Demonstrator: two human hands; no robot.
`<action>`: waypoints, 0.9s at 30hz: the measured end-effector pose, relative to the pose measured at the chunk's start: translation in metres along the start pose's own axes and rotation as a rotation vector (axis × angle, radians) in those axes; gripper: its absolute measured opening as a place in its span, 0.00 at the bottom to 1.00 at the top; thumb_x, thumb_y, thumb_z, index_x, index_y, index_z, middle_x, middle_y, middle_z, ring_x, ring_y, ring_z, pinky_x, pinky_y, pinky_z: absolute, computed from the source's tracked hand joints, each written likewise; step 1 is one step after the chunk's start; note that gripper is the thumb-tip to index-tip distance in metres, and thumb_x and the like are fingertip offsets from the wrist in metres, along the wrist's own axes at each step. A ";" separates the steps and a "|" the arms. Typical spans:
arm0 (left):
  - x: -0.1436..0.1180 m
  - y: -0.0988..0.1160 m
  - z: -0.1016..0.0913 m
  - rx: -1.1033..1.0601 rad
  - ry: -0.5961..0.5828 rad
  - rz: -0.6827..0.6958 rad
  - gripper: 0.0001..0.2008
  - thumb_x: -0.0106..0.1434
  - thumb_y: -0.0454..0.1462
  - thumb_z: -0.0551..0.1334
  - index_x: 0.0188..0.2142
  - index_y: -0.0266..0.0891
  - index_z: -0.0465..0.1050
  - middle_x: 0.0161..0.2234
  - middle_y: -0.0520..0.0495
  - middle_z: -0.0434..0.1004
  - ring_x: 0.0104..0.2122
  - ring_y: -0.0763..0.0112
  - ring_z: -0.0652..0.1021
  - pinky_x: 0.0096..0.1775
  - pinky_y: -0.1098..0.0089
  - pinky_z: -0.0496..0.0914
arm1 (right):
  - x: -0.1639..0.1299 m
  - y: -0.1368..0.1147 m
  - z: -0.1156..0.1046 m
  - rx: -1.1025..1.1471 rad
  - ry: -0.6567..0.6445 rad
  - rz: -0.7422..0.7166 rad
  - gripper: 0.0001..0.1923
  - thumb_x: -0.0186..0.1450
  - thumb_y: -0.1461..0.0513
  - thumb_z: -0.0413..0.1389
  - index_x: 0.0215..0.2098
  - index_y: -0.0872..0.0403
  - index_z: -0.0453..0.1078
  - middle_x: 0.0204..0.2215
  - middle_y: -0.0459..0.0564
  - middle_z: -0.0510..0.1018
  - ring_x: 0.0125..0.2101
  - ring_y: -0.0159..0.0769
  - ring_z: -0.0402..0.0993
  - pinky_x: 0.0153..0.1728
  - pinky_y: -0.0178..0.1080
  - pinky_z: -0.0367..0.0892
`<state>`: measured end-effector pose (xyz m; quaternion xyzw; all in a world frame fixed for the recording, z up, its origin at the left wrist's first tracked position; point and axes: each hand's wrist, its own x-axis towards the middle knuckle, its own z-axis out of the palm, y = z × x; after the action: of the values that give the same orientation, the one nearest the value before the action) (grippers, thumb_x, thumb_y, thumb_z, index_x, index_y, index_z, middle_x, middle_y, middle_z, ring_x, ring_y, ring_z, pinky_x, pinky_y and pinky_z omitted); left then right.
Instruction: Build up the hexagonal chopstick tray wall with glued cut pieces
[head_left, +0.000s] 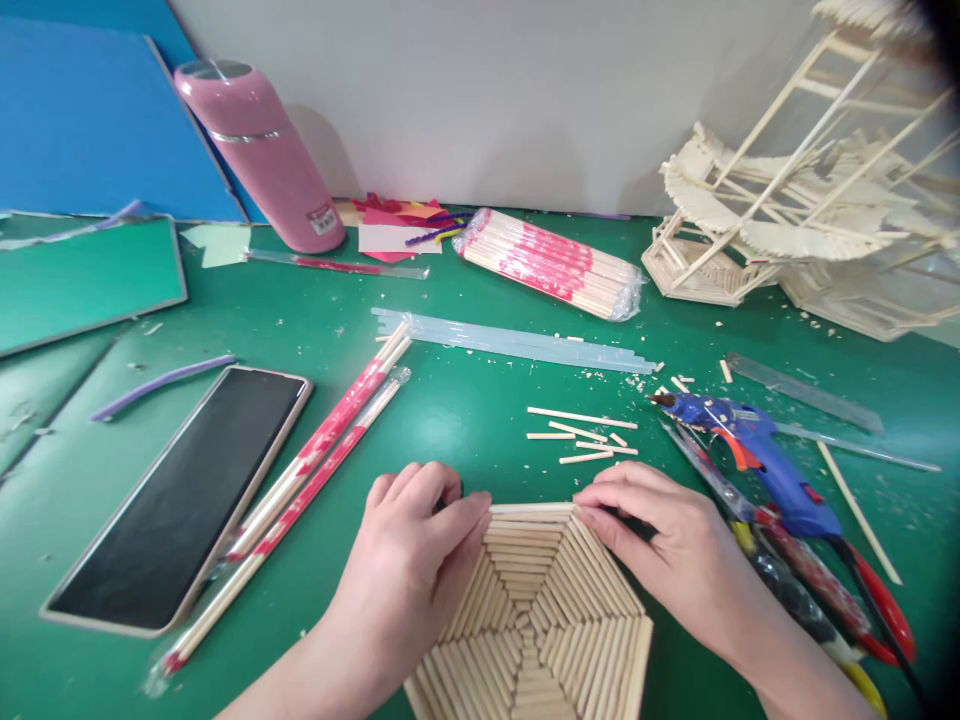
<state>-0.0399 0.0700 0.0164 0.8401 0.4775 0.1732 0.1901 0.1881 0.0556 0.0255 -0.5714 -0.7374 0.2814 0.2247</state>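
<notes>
My left hand (420, 540) and right hand (660, 530) pinch, I think, 1 thin stick (531, 508) lying sideways between them, atop the wooden hexagon (536, 620).

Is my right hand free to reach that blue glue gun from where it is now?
Probably yes: the right hand rests on the wooden hexagon, and the glue gun lies just beside it with only bare table between.

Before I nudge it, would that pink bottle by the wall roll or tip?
The pink bottle stands upright, tall and narrow, so a push near its top would probably tip it. Being round, it would likely roll across the green mat once down. Its glossy skin may be slippery.
</notes>
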 end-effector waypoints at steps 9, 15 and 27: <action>0.001 -0.001 0.001 0.000 -0.001 0.012 0.12 0.63 0.32 0.49 0.36 0.41 0.71 0.30 0.47 0.64 0.29 0.68 0.66 0.31 0.65 0.59 | -0.001 0.002 0.002 0.014 0.011 -0.011 0.08 0.62 0.64 0.51 0.35 0.51 0.72 0.31 0.47 0.74 0.33 0.33 0.71 0.32 0.36 0.68; 0.001 -0.001 -0.001 0.003 -0.012 0.017 0.12 0.63 0.31 0.49 0.36 0.41 0.70 0.30 0.47 0.63 0.30 0.68 0.65 0.31 0.65 0.59 | -0.003 0.001 0.002 0.002 0.003 -0.022 0.08 0.63 0.65 0.50 0.35 0.52 0.72 0.31 0.48 0.73 0.33 0.33 0.70 0.33 0.36 0.67; -0.001 -0.005 0.001 -0.026 0.011 0.039 0.12 0.62 0.30 0.49 0.36 0.41 0.70 0.29 0.48 0.62 0.29 0.68 0.64 0.30 0.66 0.57 | -0.005 0.006 0.003 -0.002 0.134 0.142 0.14 0.64 0.59 0.49 0.48 0.50 0.65 0.33 0.46 0.73 0.31 0.31 0.71 0.30 0.32 0.68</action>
<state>-0.0433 0.0709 0.0128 0.8456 0.4601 0.1878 0.1948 0.1923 0.0512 0.0191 -0.6401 -0.6785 0.2572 0.2525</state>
